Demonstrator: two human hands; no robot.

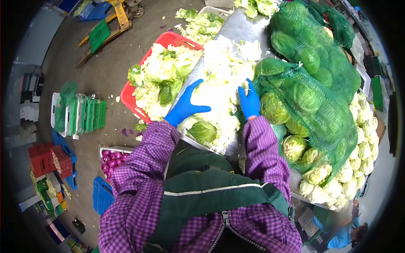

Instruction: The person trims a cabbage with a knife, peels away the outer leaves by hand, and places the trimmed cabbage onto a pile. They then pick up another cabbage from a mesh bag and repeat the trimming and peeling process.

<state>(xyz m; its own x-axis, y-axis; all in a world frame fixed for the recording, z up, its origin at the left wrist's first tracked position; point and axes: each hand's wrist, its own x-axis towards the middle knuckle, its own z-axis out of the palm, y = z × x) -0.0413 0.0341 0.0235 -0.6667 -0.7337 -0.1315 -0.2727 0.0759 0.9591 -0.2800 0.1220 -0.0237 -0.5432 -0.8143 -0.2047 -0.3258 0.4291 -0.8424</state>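
Note:
Both my hands wear blue gloves over the metal table. My left hand (185,105) has its fingers spread beside a heap of pale cabbage leaves (211,95), near the table's left edge. On the heap's other side is my right hand (249,100), fingers apart and pointing away from me, next to a green mesh bag of cabbages (306,105). Neither hand holds anything that I can see. A greener cabbage leaf (203,131) lies in the heap between my hands and my body.
Left of the table stands a red crate (125,98) full of cabbage leaves. Another mesh bag of cabbages (314,50) lies at the back right. Pale trimmed cabbages (348,173) are piled at the right. Purple onions (112,160) fill a crate at the lower left.

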